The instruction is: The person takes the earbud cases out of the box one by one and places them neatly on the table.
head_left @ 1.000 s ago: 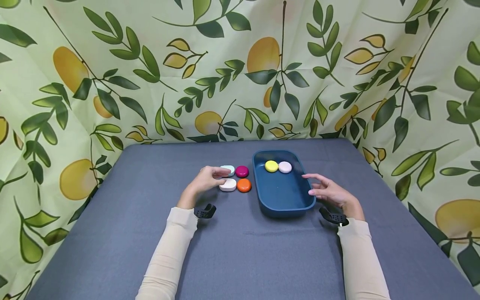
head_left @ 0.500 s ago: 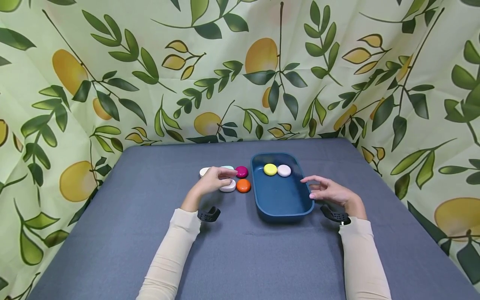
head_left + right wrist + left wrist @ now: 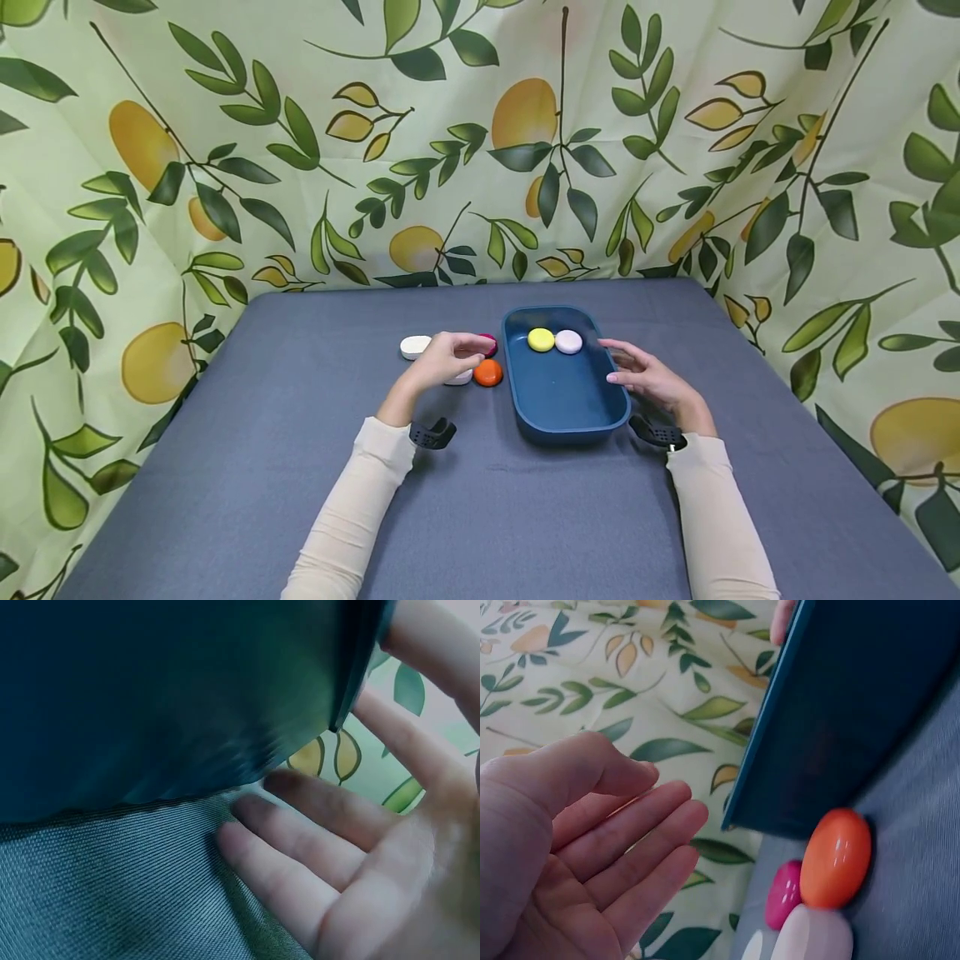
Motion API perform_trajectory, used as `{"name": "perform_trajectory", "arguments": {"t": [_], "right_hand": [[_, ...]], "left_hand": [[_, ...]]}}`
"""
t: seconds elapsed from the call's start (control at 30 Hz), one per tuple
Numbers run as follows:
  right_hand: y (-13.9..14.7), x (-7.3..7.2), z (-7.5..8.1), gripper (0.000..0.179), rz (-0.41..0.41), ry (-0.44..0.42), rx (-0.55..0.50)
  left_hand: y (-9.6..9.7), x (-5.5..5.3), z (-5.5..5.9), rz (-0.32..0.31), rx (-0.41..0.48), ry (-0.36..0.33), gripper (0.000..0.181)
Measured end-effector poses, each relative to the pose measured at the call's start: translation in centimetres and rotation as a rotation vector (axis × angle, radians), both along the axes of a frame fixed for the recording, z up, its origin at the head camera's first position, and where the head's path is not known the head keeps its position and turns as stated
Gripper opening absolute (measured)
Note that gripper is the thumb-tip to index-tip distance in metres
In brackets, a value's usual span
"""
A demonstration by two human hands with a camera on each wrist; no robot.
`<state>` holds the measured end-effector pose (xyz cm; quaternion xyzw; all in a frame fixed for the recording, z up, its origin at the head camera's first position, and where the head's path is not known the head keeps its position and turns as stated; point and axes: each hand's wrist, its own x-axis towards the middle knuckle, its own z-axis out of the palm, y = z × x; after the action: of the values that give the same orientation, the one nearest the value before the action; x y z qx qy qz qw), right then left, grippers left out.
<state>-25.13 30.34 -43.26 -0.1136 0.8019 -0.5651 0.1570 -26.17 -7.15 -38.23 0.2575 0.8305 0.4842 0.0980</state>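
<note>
My left hand [image 3: 444,358] hovers over a cluster of smooth, rounded soap-like pieces, its fingers extended and nothing in its palm in the left wrist view. Below it lie an orange piece [image 3: 488,372], a magenta piece [image 3: 491,344] partly covered by the fingers, and a white oval piece [image 3: 814,936]. Another white oval piece [image 3: 415,347] lies to the hand's left. A dark blue tray [image 3: 566,430] holds a yellow piece [image 3: 541,339] and a pale pink piece [image 3: 568,342]. My right hand [image 3: 652,382] is at the tray's right rim, some fingers over the rim, others outside its wall.
A blue-grey cloth [image 3: 247,467] covers the table. Behind and at both sides hangs a leaf-and-fruit patterned curtain [image 3: 450,142]. A black wrist strap [image 3: 432,433] sits on the left arm and another black strap [image 3: 656,432] on the right.
My left hand has moved right across the cluster, uncovering the white oval piece at left and covering part of the magenta one. The right hand has shifted slightly at the tray's rim.
</note>
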Motion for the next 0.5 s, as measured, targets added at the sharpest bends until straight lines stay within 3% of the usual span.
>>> {"name": "perform_trajectory", "arguments": {"t": [0.27, 0.5], "right_hand": [[0.3, 0.2, 0.0, 0.070, 0.050, -0.002, -0.007], [0.5, 0.2, 0.2, 0.069, 0.087, 0.001, -0.009]], "left_hand": [[3.5, -0.3, 0.6, -0.037, -0.002, 0.061, 0.036], [7.7, -0.6, 1.9, -0.007, -0.019, 0.070, 0.035]]}}
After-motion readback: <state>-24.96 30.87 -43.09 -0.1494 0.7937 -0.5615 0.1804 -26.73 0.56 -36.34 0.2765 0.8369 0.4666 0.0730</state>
